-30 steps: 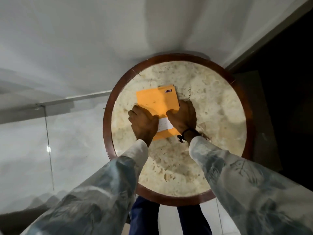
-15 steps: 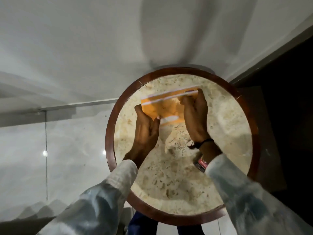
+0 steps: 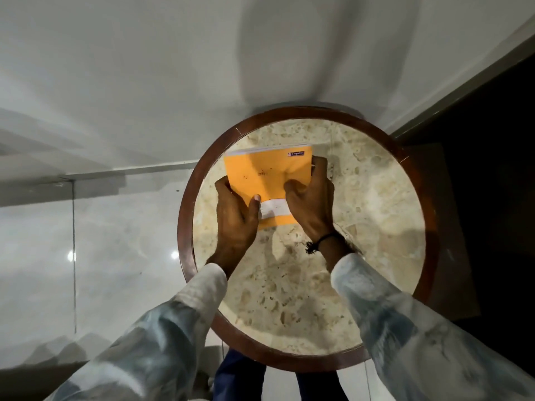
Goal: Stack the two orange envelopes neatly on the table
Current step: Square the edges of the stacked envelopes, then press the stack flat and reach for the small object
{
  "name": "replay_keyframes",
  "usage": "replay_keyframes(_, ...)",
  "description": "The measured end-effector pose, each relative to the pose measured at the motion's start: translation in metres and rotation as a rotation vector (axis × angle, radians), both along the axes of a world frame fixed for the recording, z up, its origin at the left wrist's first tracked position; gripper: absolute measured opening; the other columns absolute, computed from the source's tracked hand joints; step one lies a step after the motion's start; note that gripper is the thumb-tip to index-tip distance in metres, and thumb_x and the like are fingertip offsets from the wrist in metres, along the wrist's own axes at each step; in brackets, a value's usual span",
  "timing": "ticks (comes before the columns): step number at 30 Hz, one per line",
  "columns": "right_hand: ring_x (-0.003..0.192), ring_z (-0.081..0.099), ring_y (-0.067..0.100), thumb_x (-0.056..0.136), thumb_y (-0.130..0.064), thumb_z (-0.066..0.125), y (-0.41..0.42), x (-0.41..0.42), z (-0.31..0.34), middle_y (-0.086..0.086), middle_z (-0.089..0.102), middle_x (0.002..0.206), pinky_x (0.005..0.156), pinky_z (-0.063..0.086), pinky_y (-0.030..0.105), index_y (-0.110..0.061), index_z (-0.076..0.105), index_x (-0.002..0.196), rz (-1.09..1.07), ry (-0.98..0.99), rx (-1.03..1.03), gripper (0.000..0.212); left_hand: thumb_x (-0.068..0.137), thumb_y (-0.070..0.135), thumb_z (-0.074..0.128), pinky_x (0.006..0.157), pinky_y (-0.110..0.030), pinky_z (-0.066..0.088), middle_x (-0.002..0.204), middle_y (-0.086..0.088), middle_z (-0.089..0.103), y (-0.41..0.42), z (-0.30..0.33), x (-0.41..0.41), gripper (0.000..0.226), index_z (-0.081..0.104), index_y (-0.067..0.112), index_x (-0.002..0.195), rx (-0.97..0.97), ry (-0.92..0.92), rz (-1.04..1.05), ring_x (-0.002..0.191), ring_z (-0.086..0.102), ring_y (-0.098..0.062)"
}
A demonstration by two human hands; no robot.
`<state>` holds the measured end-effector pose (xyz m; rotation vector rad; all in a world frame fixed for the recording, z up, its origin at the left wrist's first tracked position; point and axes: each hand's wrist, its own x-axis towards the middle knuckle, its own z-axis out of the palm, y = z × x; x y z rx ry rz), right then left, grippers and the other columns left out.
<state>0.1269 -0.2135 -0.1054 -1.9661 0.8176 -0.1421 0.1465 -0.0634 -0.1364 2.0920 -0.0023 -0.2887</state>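
Observation:
The orange envelopes [image 3: 266, 172] lie as one pile on the round marble table [image 3: 362, 198], toward its far left part. Only the top one shows its face, with a white label near me and a small blue mark at its far right corner; white edges show along the far side. My left hand [image 3: 236, 218] grips the pile's left near edge, thumb on top. My right hand [image 3: 311, 204] holds the right edge, fingers curled around it.
The table has a dark wooden rim [image 3: 185, 227]. A white wall [image 3: 144, 82] rises behind it and a glossy tiled floor [image 3: 101, 241] lies to the left. A dark area [image 3: 492, 169] is on the right. My legs [image 3: 240, 380] stand at the near edge.
Half a second ago both hands held the envelopes upright on edge over the table. Now the pile is flat on the table with both hands still on its sides.

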Motion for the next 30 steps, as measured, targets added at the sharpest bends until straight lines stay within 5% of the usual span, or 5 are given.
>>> replay_keyframes(8,0.121,0.059,0.037,0.086,-0.021,0.07,-0.005,0.029,-0.025,0.017,0.065,0.125,0.093,0.055,0.043,-0.003,0.065,0.12,0.123,0.436,-0.174,0.038,0.08,0.029,0.086,0.106,-0.046,0.049,0.131,-0.019,0.058,-0.009,-0.009,0.021,0.066,0.057,0.004,0.134,0.338,0.266,0.121,0.126,0.054,-0.038)
replay_keyframes(19,0.111,0.06,0.043,0.082,-0.039,0.081,-0.013,0.031,-0.022,0.019,0.055,0.127,0.088,0.049,0.044,0.002,0.064,0.11,0.267,0.483,-0.305,0.053,0.08,0.022,0.084,0.099,-0.052,0.052,0.136,-0.018,0.051,-0.03,0.01,0.019,0.069,0.042,0.005,0.132,0.581,0.224,0.118,0.125,0.054,-0.042)
replay_keyframes(25,0.099,0.066,0.033,0.084,-0.035,0.077,-0.038,-0.025,-0.003,0.012,0.068,0.106,0.076,0.044,0.032,-0.008,0.066,0.101,-0.094,0.328,-0.23,0.034,0.102,0.018,0.048,0.093,-0.049,0.045,0.133,-0.018,0.053,-0.041,0.019,0.016,0.029,0.051,0.007,0.129,0.75,0.029,-0.015,0.119,0.052,-0.04)
replay_keyframes(27,0.094,0.068,0.031,0.084,-0.035,0.078,-0.046,-0.07,0.003,0.012,0.071,0.101,0.072,0.046,0.03,-0.009,0.065,0.103,-0.223,0.336,-0.218,0.035,0.102,0.024,0.044,0.101,-0.051,0.042,0.144,-0.019,0.05,-0.046,0.019,0.006,0.039,0.049,0.007,0.137,0.754,-0.071,-0.226,0.129,0.049,-0.04)
replay_keyframes(30,0.099,0.067,0.034,0.079,-0.034,0.08,-0.046,-0.128,0.004,0.015,0.067,0.111,0.074,0.054,0.037,-0.009,0.058,0.11,-0.41,0.421,-0.107,0.045,0.105,0.039,0.038,0.128,-0.056,0.017,0.171,-0.018,0.013,-0.053,0.008,-0.014,0.066,0.02,0.009,0.161,0.665,-0.102,-0.545,0.158,0.013,-0.04)
